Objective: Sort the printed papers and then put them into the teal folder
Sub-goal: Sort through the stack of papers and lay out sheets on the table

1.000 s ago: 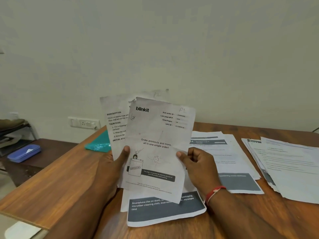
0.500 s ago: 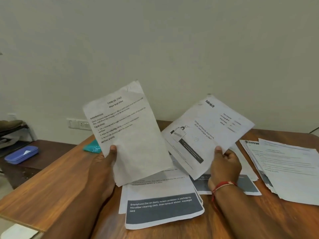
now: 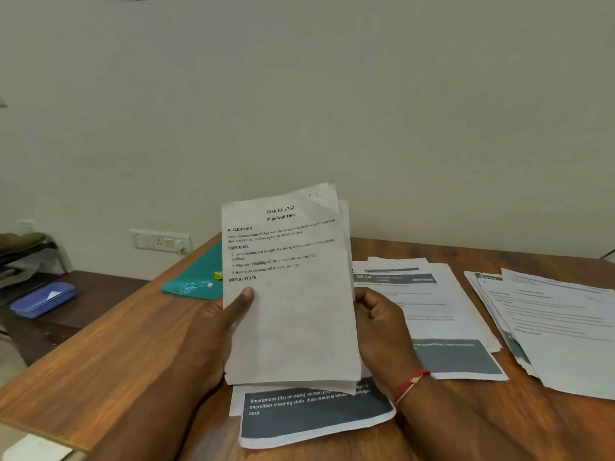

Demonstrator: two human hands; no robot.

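Observation:
I hold a small bundle of printed papers (image 3: pixel 293 314) upright above the table, its top sheet headed "TASK ID: 2762 Wipe Wall Tiles". My left hand (image 3: pixel 226 324) grips its left edge with the thumb on the front. My right hand (image 3: pixel 382 324) holds the right edge, fingers curled behind. The teal folder (image 3: pixel 196 277) lies flat on the table behind the bundle, to the left, partly hidden by it. Under my hands lies a pile of sheets with a dark banner (image 3: pixel 316 414).
Two more paper piles lie on the wooden table (image 3: pixel 109 354): one in the middle right (image 3: pixel 442 314), one fanned at the far right (image 3: pixel 559 327). A lower side table holds a blue case (image 3: pixel 43 299). A wall socket (image 3: pixel 159 241) sits behind.
The "blinkit" sheet, which my right hand had swung out to the right, now sits behind the "Wipe Wall Tiles" sheet. Both hands have come together on one bundle.

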